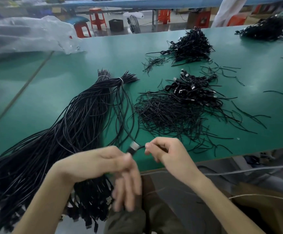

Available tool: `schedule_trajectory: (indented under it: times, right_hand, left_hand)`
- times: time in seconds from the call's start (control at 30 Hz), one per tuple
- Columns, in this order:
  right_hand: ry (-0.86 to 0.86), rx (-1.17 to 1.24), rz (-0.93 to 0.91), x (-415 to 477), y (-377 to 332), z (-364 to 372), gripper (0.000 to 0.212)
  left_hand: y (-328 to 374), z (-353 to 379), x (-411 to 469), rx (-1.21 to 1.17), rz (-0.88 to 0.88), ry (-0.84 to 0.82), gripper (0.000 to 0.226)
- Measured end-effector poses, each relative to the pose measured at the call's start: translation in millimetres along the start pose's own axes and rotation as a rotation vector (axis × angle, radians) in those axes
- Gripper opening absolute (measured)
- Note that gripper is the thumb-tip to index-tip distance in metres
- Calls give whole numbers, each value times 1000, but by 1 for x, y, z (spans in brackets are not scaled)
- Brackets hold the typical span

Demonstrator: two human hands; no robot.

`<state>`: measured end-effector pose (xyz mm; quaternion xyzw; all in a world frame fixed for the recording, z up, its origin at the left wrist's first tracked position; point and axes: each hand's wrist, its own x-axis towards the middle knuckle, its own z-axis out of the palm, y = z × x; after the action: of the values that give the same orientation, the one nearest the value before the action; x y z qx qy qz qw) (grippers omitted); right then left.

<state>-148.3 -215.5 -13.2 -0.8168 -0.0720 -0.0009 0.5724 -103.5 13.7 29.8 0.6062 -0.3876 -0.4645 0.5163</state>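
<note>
I see a smooth green bench [70, 98], with orange stools [97, 18] behind it. My right hand [167, 154] pinches a thin black cable [134, 147] by its plug over the near edge. My left hand [103, 162] is blurred, so I cannot tell its grip.

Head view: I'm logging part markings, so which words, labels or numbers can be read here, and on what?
No text can be read anywhere.
Pale tags on the connector ends of the big cable bundle: too blurred.
Plug beside the thin black wire that the right hand pinches: motion-blurred, nothing legible.
Red panel on a box at the back: too small.
</note>
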Motion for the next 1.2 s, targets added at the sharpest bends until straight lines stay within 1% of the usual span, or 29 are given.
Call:
schedule_trajectory:
  times: [0.03,0.07,0.1,0.17,0.2,0.23,0.27,0.3,0.37,0.43,0.53,0.6,0.63,0.67,0.7,0.73,0.8,0.83,0.87,0.93,1.0,1.03,1.07,1.1,1.13,1.2]
  right_hand:
    - [-10,33,4,4,-2,-3,28]
    - [-28,69,0,8,-5,-5,29]
    - [-54,104,0,9,-8,-8,30]
    - [-103,189,-7,10,-12,-11,33]
    - [-125,224,-10,9,-14,-12,34]
    - [-141,251,-13,8,-16,-12,33]
    - [-153,278,-18,7,-16,-11,33]
    - [-165,308,-25,5,-16,-8,33]
    - [-187,356,-44,1,-17,3,33]
    - [-206,383,-60,-3,-14,21,32]
    - [-256,393,-24,-4,-4,42,36]
    - [-302,324,-3,-3,5,43,47]
    - [-309,288,2,-3,8,40,49]
    - [-296,256,4,-1,10,35,49]
    - [-270,215,-3,2,10,29,48]
    - [-237,167,-18,6,8,23,47]
    - [-181,104,-44,17,4,12,50]
    - [-159,92,-45,22,2,8,50]
    - [-139,85,-40,27,1,5,51]
    - [-109,94,-26,31,-3,5,49]
    - [-96,191,-17,29,-5,8,46]
    - [-97,267,-13,27,-6,10,44]
    - [-105,337,-18,24,-7,11,43]
    - [-120,386,-32,21,-7,13,42]
    - [-140,411,-50,18,-7,15,42]
    - [-196,403,-73,13,-5,25,41]
  left_hand:
    - [-1,3,7,158,-62,35,62]
    - [-3,6,15,291,-100,132,59]
    - [-4,9,20,377,-132,261,53]
    - [-8,12,27,481,-145,541,41]
    - [-10,10,29,527,-153,630,39]
    - [-13,8,30,552,-160,681,42]
    - [-16,7,31,532,-140,703,45]
    - [-18,7,33,470,-62,721,48]
    - [-18,16,39,227,167,759,54]
    - [-14,25,49,-57,316,774,60]
    - [-7,28,52,-377,423,834,61]
    - [4,23,38,-572,463,775,57]
    - [9,18,29,-599,469,730,55]
    - [11,13,20,-553,438,698,55]
    - [12,9,13,-431,374,669,57]
    - [11,7,7,-258,282,629,60]
    - [7,8,4,109,24,565,66]
    - [3,9,7,232,-86,562,68]
    - [-1,10,12,334,-160,590,68]
    - [-7,13,23,502,-234,682,64]
    - [-14,12,32,651,-281,803,67]
    - [-17,9,36,689,-277,886,70]
    - [-19,7,38,677,-239,969,70]
    - [-19,5,38,605,-169,1020,69]
    - [-19,3,39,466,-60,1040,66]
    - [-18,4,41,74,197,1030,59]
